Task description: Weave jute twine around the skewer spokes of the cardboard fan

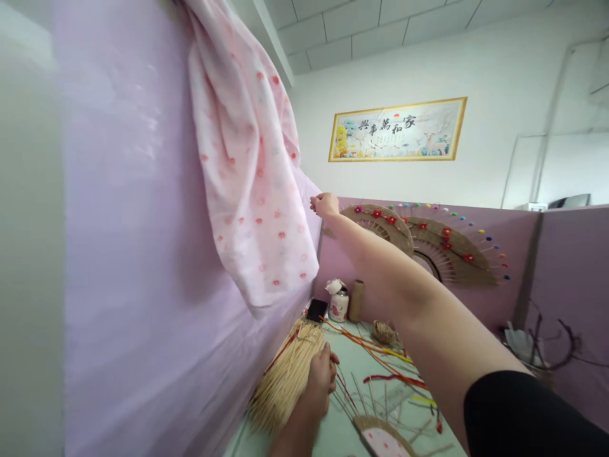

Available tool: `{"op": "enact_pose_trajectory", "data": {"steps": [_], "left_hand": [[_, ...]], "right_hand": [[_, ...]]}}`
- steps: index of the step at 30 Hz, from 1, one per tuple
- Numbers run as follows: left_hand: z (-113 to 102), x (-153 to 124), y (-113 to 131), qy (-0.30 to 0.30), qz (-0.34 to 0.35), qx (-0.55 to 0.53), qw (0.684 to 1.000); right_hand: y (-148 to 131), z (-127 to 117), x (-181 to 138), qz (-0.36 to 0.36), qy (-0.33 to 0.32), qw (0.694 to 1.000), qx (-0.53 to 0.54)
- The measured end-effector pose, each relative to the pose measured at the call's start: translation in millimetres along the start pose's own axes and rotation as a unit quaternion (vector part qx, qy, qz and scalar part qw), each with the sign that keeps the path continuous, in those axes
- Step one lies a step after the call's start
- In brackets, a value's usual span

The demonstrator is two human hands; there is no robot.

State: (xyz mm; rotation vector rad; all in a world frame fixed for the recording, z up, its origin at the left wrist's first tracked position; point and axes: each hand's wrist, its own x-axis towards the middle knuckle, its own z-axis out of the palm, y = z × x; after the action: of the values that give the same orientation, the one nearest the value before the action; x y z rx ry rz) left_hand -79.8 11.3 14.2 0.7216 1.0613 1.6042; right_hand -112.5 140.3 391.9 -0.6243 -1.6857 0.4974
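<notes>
My right hand is stretched far forward, just right of a hanging pink cloth with red dots. Its fingers are pinched together, and what they hold, if anything, is too small to make out. Low over the table is my left hand, fingers curled, beside a bundle of pale straw-like sticks. Whatever lies inside that grip is hidden. To its right, a small unfinished fan with brown edging, dotted cloth and thin sticks rests on the pale green table.
Orange strips, a red fuzzy stem and a twine ball lie on the table. Behind stand a white jar, a brown roll and a dark box. Decorated fans hang on the purple partition.
</notes>
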Motion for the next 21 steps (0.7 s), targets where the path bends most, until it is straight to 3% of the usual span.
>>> {"op": "enact_pose_trajectory", "data": {"steps": [6,11,15,19,21], "left_hand": [[6,-4,2,-0.017,-0.011,0.036,0.999],[13,-12,5,-0.082,-0.005,0.067,0.994],[15,-20,12,-0.149,-0.011,0.054,0.987],[14,-26,17,-0.221,0.021,0.025,0.975],[15,-27,17,-0.241,0.047,0.018,0.969]], "right_hand": [[16,-10,-24,0.062,-0.036,0.997,0.014],[27,-34,-43,0.095,-0.155,0.973,0.144],[56,-64,-126,0.085,-0.222,0.966,0.104],[98,-95,-245,0.060,-0.387,0.920,0.036],[116,-111,-290,0.070,-0.426,0.902,0.025]]}}
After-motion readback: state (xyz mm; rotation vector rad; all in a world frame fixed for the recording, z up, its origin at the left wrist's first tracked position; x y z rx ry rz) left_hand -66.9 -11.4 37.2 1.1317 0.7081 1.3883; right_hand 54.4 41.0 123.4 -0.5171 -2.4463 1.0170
